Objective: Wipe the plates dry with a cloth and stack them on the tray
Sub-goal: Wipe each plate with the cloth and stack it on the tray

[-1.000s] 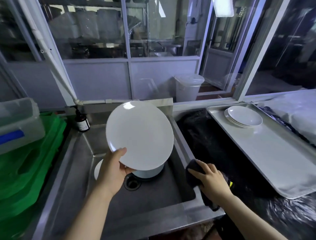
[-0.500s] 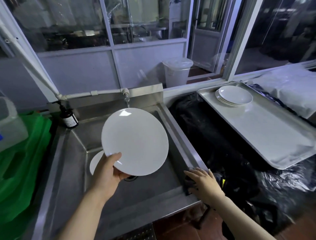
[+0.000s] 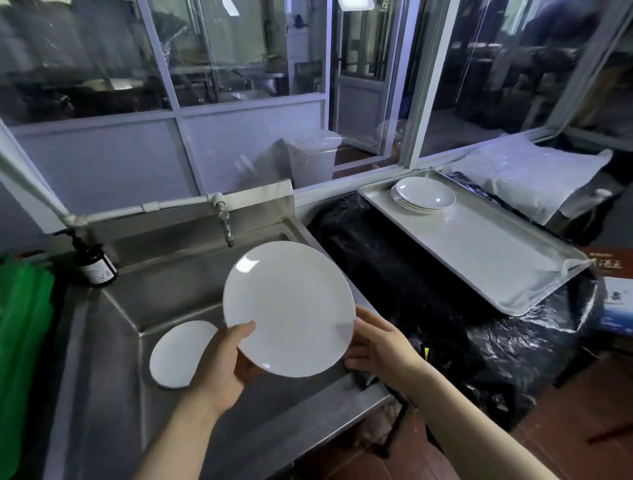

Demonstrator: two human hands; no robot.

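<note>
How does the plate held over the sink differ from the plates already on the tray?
The held plate is single, tilted, gripped by the left hand over the sink; the stacked plates lie flat in a pile on the tray. The held plate looks larger, being nearer the camera. Both are round, plain white.

We see dim, cool indoor light. Ceiling lamp [image 3: 355, 3] glares at top edge. Small highlight on held plate [image 3: 289, 308]. Window glass [image 3: 236, 48] reflects murkily. Wide-angle bending at edges; frame soft, slightly blurred throughout.
</note>
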